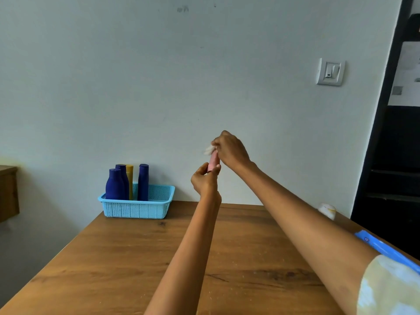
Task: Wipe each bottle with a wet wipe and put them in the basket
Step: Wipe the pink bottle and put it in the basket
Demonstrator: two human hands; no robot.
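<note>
I hold a small pink bottle [213,162] upright in the air above the wooden table [141,258]. My left hand [204,181] grips its lower end. My right hand [230,148] is closed over its top, pressing a white wet wipe [208,150] against it; the wipe is blurred. A light blue plastic basket [138,206] stands at the table's far left corner by the wall. Three dark blue bottles [115,185] and one yellow bottle [130,180] stand upright inside it.
A blue wipes pack [384,247] lies at the table's right edge, partly behind my right arm. A white rounded object [327,210] sits at the far right corner. A dark shelf [391,155] stands to the right, a wooden cabinet [8,192] to the left.
</note>
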